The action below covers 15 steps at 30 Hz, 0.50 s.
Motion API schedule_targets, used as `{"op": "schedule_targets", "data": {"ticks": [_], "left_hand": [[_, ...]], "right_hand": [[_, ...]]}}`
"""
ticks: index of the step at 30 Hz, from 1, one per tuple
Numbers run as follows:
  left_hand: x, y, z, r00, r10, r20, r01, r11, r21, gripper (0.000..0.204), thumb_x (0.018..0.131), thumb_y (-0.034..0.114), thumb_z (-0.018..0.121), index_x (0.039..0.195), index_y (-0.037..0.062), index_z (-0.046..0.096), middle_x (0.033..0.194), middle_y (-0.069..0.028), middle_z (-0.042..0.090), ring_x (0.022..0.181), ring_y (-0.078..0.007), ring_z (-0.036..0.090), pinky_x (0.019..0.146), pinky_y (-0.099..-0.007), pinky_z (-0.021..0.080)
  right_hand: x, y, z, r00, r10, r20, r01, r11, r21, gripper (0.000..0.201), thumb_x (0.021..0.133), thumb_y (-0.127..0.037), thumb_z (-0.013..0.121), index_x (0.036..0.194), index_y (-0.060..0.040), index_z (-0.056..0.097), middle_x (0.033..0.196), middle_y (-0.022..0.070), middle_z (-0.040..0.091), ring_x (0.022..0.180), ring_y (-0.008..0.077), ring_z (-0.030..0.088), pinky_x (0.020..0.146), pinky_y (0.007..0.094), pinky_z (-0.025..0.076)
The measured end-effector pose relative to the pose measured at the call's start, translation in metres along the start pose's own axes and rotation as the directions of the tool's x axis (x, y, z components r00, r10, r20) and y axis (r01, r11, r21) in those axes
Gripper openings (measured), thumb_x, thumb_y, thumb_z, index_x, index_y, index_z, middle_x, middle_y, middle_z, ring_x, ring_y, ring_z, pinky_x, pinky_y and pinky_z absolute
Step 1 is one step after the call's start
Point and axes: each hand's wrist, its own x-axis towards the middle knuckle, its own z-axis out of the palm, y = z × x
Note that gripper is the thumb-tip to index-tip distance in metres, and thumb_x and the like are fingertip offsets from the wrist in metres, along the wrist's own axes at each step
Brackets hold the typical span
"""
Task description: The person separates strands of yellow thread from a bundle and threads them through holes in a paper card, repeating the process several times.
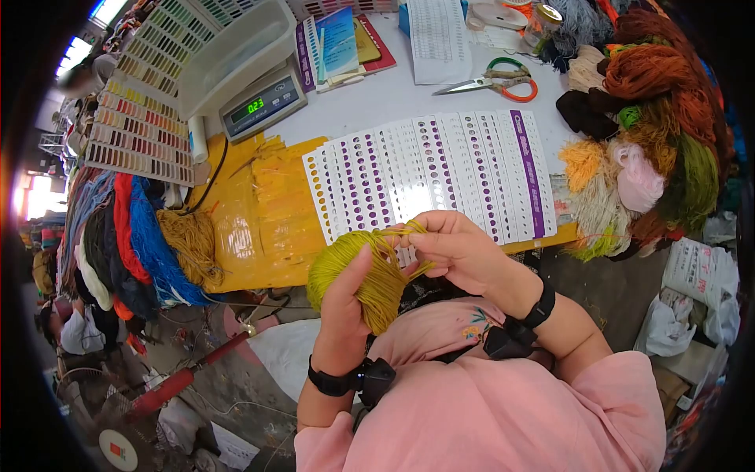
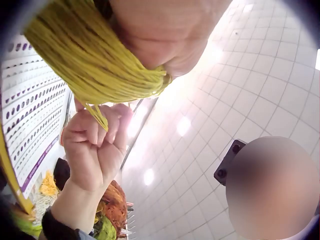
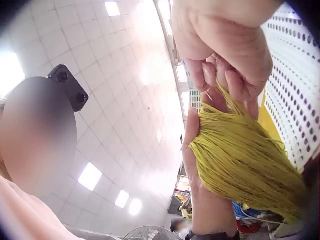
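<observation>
A thick yellow-green skein of thread (image 1: 383,295) is wrapped by my left hand (image 1: 344,307), whose thumb lies across its near side. With fingertips and thumb, my right hand (image 1: 464,248) pinches a few strands at the skein's right end. In the left wrist view, a short loop of strands hangs from the skein (image 2: 85,55) over the curled fingers of the right hand (image 2: 97,155). The right wrist view shows strands rising from the bunched skein (image 3: 240,155) into the right fingers (image 3: 235,85). Both hands are in front of the table's near edge.
Beyond the hands, dotted white cards (image 1: 417,181) lie on the table. A digital scale (image 1: 263,106) with a plastic tub (image 1: 236,63) stands at back left, scissors (image 1: 499,79) at back right. Colored yarn bundles (image 1: 661,86) crowd the right side; more yarn (image 1: 145,236) hangs at left.
</observation>
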Motion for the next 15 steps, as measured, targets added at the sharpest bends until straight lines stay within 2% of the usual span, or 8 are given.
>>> {"op": "schedule_targets", "data": {"ticks": [1, 3, 4, 6, 10, 13, 15], "left_hand": [[0.0, 0.0, 0.0, 1.0, -0.001, 0.003, 0.001, 1.0, -0.013, 0.026, 0.084, 0.013, 0.044, 0.103, -0.003, 0.049, 0.109, -0.0148, 0.049, 0.1, -0.0229, 0.048, 0.085, -0.039, 0.04], [0.001, -0.001, -0.002, 1.0, 0.005, -0.02, -0.003, 0.998, 0.061, 0.027, 0.082, 0.013, 0.044, 0.101, -0.0039, 0.049, 0.11, -0.0159, 0.047, 0.103, -0.0244, 0.045, 0.086, -0.045, 0.037], [0.002, -0.002, -0.002, 1.0, 0.008, -0.03, -0.005, 0.995, 0.097, 0.027, 0.081, 0.014, 0.045, 0.1, -0.0044, 0.049, 0.111, -0.0165, 0.046, 0.105, -0.0252, 0.043, 0.087, -0.048, 0.036], [0.001, -0.003, 0.001, 0.998, 0.038, -0.047, -0.03, 0.988, 0.151, 0.026, 0.079, 0.01, 0.046, 0.101, -0.0044, 0.049, 0.109, -0.0167, 0.048, 0.102, -0.0252, 0.046, 0.085, -0.0467, 0.038], [0.001, -0.002, 0.005, 0.991, 0.071, -0.112, -0.046, 0.977, 0.211, 0.022, 0.078, 0.004, 0.047, 0.098, -0.0042, 0.05, 0.103, -0.0163, 0.051, 0.095, -0.0248, 0.051, 0.081, -0.0425, 0.042], [0.002, -0.002, 0.003, 0.992, 0.057, -0.113, -0.042, 0.991, 0.131, 0.019, 0.079, 0.004, 0.049, 0.097, -0.0029, 0.052, 0.097, -0.0131, 0.055, 0.088, -0.0207, 0.054, 0.076, -0.0318, 0.046], [0.003, -0.002, 0.001, 0.988, 0.058, -0.142, -0.037, 0.989, 0.143, 0.018, 0.079, 0.004, 0.05, 0.095, -0.0026, 0.053, 0.094, -0.0123, 0.056, 0.086, -0.0199, 0.055, 0.074, -0.0311, 0.046]], "right_hand": [[0.0, -0.001, 0.004, 0.998, 0.001, -0.061, -0.005, 0.997, -0.077, 0.017, 0.077, -0.014, 0.056, 0.087, -0.0009, 0.057, 0.082, 0.002, 0.057, 0.058, 0.0035, 0.048, 0.048, 0.015, 0.037], [-0.001, -0.002, 0.015, 0.983, -0.011, -0.182, -0.03, 0.974, -0.225, 0.018, 0.075, -0.015, 0.058, 0.087, -0.0011, 0.059, 0.078, 0.0014, 0.057, 0.057, 0.0028, 0.049, 0.045, 0.0145, 0.035], [-0.001, -0.002, 0.015, 0.984, -0.011, -0.179, -0.037, 0.963, -0.266, 0.018, 0.074, -0.014, 0.059, 0.086, -0.0012, 0.06, 0.076, 0.0014, 0.057, 0.057, 0.0032, 0.049, 0.044, 0.0145, 0.034], [-0.001, -0.002, 0.014, 0.985, -0.011, -0.172, -0.05, 0.937, -0.346, 0.017, 0.073, -0.014, 0.06, 0.084, -0.0014, 0.061, 0.072, 0.0013, 0.057, 0.057, 0.0039, 0.05, 0.042, 0.0146, 0.033], [0.001, 0.0, 0.014, 0.981, -0.048, -0.185, -0.012, 0.951, -0.309, 0.016, 0.072, -0.012, 0.059, 0.085, -0.0024, 0.061, 0.069, 0.001, 0.057, 0.056, 0.0041, 0.05, 0.041, 0.0138, 0.032], [0.001, 0.0, 0.013, 0.984, -0.046, -0.173, -0.001, 0.964, -0.264, 0.016, 0.071, -0.01, 0.059, 0.085, -0.0024, 0.061, 0.07, 0.0009, 0.058, 0.057, 0.0039, 0.051, 0.041, 0.0131, 0.031], [0.001, 0.0, 0.012, 0.984, -0.052, -0.173, 0.002, 0.961, -0.276, 0.019, 0.071, -0.013, 0.059, 0.087, -0.0018, 0.061, 0.069, 0.0018, 0.057, 0.056, 0.005, 0.05, 0.042, 0.0144, 0.032]]}}
